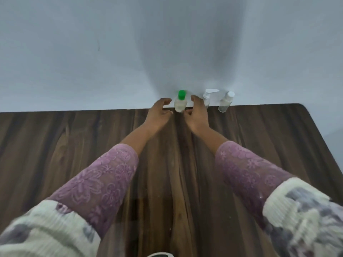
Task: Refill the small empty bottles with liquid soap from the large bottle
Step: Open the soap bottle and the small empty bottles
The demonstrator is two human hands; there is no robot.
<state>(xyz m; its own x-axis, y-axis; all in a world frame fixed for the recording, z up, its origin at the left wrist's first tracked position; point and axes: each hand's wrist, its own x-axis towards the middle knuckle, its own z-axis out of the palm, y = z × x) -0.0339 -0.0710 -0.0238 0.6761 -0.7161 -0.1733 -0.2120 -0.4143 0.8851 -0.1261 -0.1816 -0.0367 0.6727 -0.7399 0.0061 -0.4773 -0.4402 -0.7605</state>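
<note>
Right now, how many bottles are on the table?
3. A green-capped bottle stands at the far edge of the table, between the left hand and the right hand; a pump bottle is partly hidden behind the right hand; a white-capped bottle stands furthest right.

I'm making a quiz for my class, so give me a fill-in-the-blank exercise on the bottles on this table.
The leftmost bottle, between the left hand and right hand, has a ____ cap. The rightmost bottle has a ____ cap. The table holds ____ bottles in all.
Missing words: green; white; three.
</note>
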